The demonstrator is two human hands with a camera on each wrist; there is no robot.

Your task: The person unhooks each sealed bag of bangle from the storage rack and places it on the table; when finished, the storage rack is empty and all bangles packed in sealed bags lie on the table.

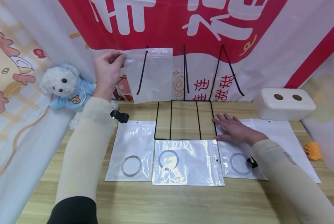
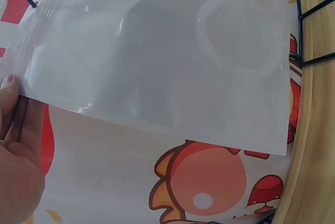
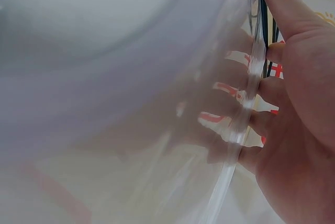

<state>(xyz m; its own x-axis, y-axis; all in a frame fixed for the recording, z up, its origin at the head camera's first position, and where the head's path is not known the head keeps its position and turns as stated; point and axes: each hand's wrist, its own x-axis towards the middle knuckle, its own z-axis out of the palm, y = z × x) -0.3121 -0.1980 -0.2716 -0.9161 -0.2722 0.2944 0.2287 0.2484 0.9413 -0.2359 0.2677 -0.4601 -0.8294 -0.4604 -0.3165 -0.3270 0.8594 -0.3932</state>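
My left hand (image 1: 108, 70) pinches the upper left corner of a clear zip bag (image 1: 155, 81), which is at the left hook (image 1: 142, 73) of a black wire rack (image 1: 183, 139). In the left wrist view a pale ring (image 2: 201, 25) shows through that bag. My right hand (image 1: 235, 129) lies with fingers spread at the upper end of another zip bag (image 1: 229, 169), fingertips beside the rack's base. In the right wrist view its fingers (image 3: 269, 122) meet the glossy plastic. Two more zip bags (image 1: 134, 137) (image 1: 197, 161) with rings inside lie before the rack.
Farther right lies a white bag (image 1: 287, 143), with an orange yarn-like bundle (image 1: 313, 150) past it. A white box with two holes (image 1: 284, 107) stands at the back right. A plush dog (image 1: 61, 82) in blue sits left, and a printed cloth (image 1: 167, 28) hangs behind.
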